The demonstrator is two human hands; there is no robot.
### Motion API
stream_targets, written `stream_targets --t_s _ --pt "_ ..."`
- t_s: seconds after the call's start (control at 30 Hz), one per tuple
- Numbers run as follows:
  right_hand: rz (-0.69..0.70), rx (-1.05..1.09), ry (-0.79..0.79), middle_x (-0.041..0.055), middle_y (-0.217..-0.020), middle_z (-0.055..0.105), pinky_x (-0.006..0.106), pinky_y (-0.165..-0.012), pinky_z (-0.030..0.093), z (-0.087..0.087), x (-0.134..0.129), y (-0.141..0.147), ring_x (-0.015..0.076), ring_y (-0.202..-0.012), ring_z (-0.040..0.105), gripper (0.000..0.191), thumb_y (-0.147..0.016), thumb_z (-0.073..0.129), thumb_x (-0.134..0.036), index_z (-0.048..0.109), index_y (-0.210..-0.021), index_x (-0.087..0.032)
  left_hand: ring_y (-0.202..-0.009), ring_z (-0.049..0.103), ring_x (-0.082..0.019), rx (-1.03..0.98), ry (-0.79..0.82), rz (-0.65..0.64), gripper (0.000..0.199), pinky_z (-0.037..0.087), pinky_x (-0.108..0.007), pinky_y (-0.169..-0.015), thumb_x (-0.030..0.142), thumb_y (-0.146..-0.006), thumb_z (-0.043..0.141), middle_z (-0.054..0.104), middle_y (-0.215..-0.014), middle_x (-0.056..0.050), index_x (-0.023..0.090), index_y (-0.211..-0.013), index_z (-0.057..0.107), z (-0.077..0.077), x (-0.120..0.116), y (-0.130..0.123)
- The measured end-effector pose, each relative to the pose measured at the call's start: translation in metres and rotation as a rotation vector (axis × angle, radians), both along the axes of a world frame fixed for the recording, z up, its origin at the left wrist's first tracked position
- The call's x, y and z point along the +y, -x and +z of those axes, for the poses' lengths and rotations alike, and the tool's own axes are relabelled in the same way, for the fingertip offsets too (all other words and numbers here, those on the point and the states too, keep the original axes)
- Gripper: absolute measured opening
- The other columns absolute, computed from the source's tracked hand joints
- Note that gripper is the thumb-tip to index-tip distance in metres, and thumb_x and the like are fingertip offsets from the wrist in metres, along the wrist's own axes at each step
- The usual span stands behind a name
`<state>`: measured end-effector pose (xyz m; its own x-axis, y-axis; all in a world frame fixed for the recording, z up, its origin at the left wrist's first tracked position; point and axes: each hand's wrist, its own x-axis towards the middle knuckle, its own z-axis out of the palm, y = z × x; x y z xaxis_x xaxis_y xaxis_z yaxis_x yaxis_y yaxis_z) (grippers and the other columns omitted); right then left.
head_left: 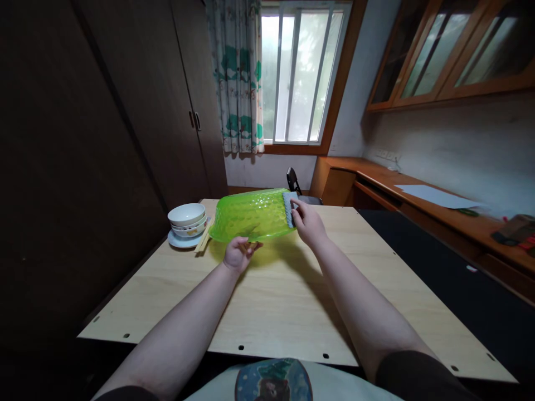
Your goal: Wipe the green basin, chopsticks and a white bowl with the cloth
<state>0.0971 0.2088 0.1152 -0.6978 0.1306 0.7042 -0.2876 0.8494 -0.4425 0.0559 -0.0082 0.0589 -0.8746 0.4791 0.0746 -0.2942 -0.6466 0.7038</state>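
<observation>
A translucent lime-green plastic basin (251, 215) with a dimpled surface is tilted up on its side above the table. My left hand (239, 253) is shut on its near rim. At the basin's right end, a grey textured cloth (288, 209) lies against the plastic, and my right hand (308, 223) grips it there. The basin's inside faces away from me, so its far side is hidden.
To the left of the basin stand stacked white bowls (186, 217) on a pale saucer (178, 240), with wooden chopsticks (204, 238) next to them. All stand on a pale wooden table (267, 312). A chair back (293, 181) rises beyond it, and a wooden desk (418, 203) runs along the right wall.
</observation>
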Motion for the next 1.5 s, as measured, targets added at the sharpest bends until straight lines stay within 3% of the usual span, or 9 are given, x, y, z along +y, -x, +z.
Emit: stream_targets --t_s 0.13,0.3,0.47,0.57,0.67,0.97,1.17,1.3,1.5 --pt "0.144 0.208 -0.119 0.0071 -0.082 0.062 0.036 -0.077 0.045 -0.004 0.005 -0.007 0.0213 -0.079 0.058 0.030 -0.091 0.045 -0.040 0.062 -0.105 -0.020 -0.038 0.040 -0.008 -0.084 -0.082 0.043 0.010 0.053 -0.037 -0.071 0.021 -0.056 0.052 0.054 -0.044 0.001 0.017 -0.056 0.061 0.006 -0.004 0.002" --pt "0.210 0.371 -0.357 0.0084 -0.086 0.063 0.040 -0.079 0.044 -0.013 0.013 -0.012 0.0238 -0.083 0.058 0.032 -0.078 0.062 -0.052 0.065 -0.088 -0.021 -0.037 0.038 -0.007 -0.115 -0.161 0.075 0.020 0.053 -0.035 -0.070 0.023 -0.059 0.052 0.063 -0.053 0.001 0.017 -0.070 0.067 0.010 -0.007 0.002" --pt "0.125 0.420 -0.360 0.0083 -0.086 0.065 0.038 -0.078 0.044 -0.017 0.013 -0.009 0.0219 -0.082 0.059 0.019 -0.080 0.066 -0.039 0.064 -0.087 -0.021 -0.040 0.037 -0.007 -0.094 -0.203 0.058 0.022 0.051 -0.034 -0.068 0.028 -0.062 0.054 0.064 -0.059 0.001 0.018 -0.076 0.068 0.011 -0.007 0.001" --pt "0.129 0.360 -0.374 0.0084 -0.085 0.065 0.037 -0.077 0.045 -0.017 0.012 -0.006 0.0215 -0.081 0.059 0.019 -0.083 0.064 -0.040 0.065 -0.088 -0.021 -0.043 0.042 -0.009 -0.073 -0.188 0.047 0.019 0.050 -0.033 -0.067 0.034 -0.065 0.058 0.054 -0.047 0.002 0.018 -0.060 0.063 0.009 -0.007 0.003" --pt "0.160 0.354 -0.409 0.0082 -0.083 0.064 0.035 -0.074 0.045 -0.018 0.009 -0.005 0.0198 -0.078 0.057 0.019 -0.086 0.061 -0.039 0.066 -0.089 -0.021 -0.050 0.049 -0.012 -0.029 -0.166 0.026 0.034 0.049 -0.031 -0.065 0.046 -0.070 0.061 0.050 -0.044 0.000 0.017 -0.051 0.058 0.009 -0.007 0.005" --pt "0.200 0.368 -0.553 0.0038 -0.074 0.062 0.030 -0.064 0.036 0.000 -0.020 -0.021 0.0148 -0.068 0.051 0.018 -0.091 0.056 -0.034 0.067 -0.097 -0.022 -0.089 0.065 -0.022 0.254 -0.065 -0.165 0.043 0.047 -0.037 -0.083 0.053 -0.066 0.075 0.070 -0.103 -0.008 0.020 -0.093 0.067 -0.001 0.006 -0.002" --pt "0.240 0.373 -0.710 0.0027 -0.072 0.061 0.030 -0.061 0.030 -0.001 -0.040 -0.025 0.0145 -0.068 0.049 0.017 -0.092 0.055 -0.031 0.067 -0.092 -0.019 -0.101 0.063 -0.030 0.285 -0.037 -0.200 0.044 0.044 -0.049 -0.096 0.054 -0.069 0.072 0.072 -0.094 -0.012 0.014 -0.087 0.070 -0.009 0.010 -0.004" --pt "0.283 0.305 -0.673 0.0031 -0.072 0.060 0.030 -0.062 0.031 -0.006 -0.044 -0.023 0.0148 -0.069 0.050 0.021 -0.092 0.053 -0.034 0.067 -0.087 -0.020 -0.099 0.065 -0.027 0.160 -0.057 -0.191 0.034 0.046 -0.049 -0.095 0.044 -0.077 0.067 0.072 -0.095 -0.011 0.014 -0.093 0.069 -0.006 0.012 -0.006" --pt "0.319 0.136 -0.404 0.0047 -0.076 0.062 0.029 -0.067 0.040 0.001 -0.043 -0.023 0.0156 -0.072 0.054 0.022 -0.092 0.050 -0.034 0.065 -0.087 -0.019 -0.091 0.067 -0.025 0.104 -0.038 -0.126 0.021 0.049 -0.046 -0.092 0.026 -0.074 0.068 0.073 -0.093 -0.009 0.012 -0.090 0.071 -0.003 0.012 -0.007"
